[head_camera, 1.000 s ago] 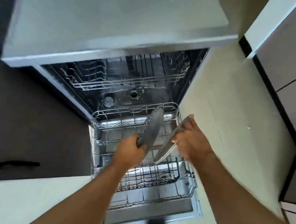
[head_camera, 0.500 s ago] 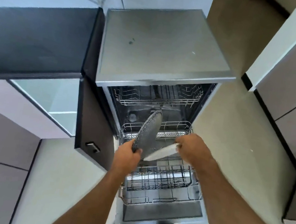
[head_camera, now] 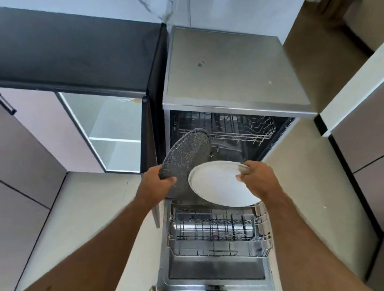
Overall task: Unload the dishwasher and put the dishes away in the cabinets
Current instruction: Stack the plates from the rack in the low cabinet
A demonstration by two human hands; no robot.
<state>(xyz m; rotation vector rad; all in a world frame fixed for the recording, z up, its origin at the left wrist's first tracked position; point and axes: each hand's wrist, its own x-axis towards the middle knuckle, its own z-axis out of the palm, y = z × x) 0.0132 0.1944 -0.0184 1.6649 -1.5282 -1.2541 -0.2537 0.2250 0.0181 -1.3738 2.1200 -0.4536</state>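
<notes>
Head cam: my left hand (head_camera: pixel 155 186) grips a speckled plate (head_camera: pixel 185 155), right hand (head_camera: pixel 257 180) pinches a white plate (head_camera: pixel 217 186) over the dishwasher (head_camera: pixel 237 77).

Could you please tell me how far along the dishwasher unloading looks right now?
Done: the pulled-out lower rack and the upper rack show no dishes. In hand: the left hand grips a dark speckled plate, the right hand a white plate, both lifted above the rack. Left: both plates go into a cabinet; the open cabinet stands left of the dishwasher.
</notes>
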